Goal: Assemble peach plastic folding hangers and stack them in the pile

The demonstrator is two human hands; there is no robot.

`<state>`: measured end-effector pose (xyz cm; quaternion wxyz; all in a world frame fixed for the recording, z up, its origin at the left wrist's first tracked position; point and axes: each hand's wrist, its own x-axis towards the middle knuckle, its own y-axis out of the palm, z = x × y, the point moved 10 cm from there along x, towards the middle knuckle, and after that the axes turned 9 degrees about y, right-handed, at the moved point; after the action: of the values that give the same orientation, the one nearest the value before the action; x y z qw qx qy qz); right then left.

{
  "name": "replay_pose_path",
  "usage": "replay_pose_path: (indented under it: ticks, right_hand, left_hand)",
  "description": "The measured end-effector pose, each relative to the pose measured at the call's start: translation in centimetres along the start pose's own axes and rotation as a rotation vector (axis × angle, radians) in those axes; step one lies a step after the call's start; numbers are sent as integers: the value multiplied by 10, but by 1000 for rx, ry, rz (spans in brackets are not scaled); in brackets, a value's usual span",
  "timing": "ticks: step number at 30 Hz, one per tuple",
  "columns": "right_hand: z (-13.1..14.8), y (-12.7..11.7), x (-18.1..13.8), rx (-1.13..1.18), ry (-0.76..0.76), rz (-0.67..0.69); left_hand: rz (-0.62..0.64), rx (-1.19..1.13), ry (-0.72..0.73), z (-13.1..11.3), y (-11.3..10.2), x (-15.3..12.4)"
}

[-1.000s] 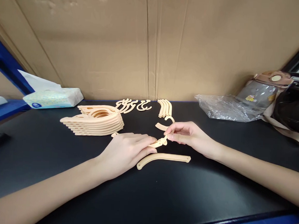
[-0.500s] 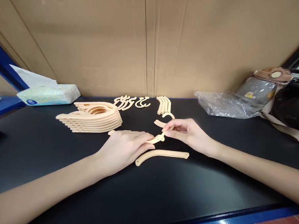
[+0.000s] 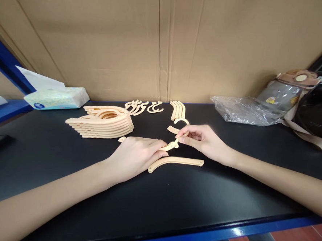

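Observation:
My left hand [image 3: 137, 156] is closed around a cream hanger arm [image 3: 168, 148], whose other end peeks out beyond the wrist side. At its inner end, a cream hanger hook [image 3: 181, 120] meets the arm. My right hand [image 3: 196, 137] pinches the lower part of this hook, its curve rising above the fingers. Whether the two parts are locked together I cannot tell. A loose curved hanger arm [image 3: 176, 160] lies on the black table just in front of both hands. Behind the right fingers, another cream piece [image 3: 172, 129] is partly hidden.
Stacked folded hangers [image 3: 103, 124] stand at left. Several loose hooks [image 3: 136, 107] and hanger arms [image 3: 178, 110] lie at the back, before a cardboard wall [image 3: 114, 41]. A tissue pack [image 3: 57, 99] is back left; a plastic bag [image 3: 240, 111], bottle [image 3: 278, 95] and black bag [image 3: 318, 112] are right.
The view has shifted slightly, so everything sits a little higher and further right. Both hands keep their grip on the hanger arm and hook, with hardly any movement between them.

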<state>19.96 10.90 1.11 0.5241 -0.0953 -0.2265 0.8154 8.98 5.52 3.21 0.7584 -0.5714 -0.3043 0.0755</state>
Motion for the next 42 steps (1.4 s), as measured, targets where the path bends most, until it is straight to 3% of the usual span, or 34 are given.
replay_pose_path:
  ticks: [14, 28, 37, 42]
  right_hand:
    - [0, 5, -1, -3, -39, 36]
    - [2, 10, -3, -54, -61, 96]
    - [4, 13, -7, -116, -55, 73]
    - [18, 11, -12, -230, -169, -25]
  left_hand:
    - [90, -33, 3, -3, 7, 0]
    - [102, -78, 14, -3, 9, -1]
    - [92, -74, 8, -2, 9, -1]
    - [107, -82, -35, 0, 11, -3]
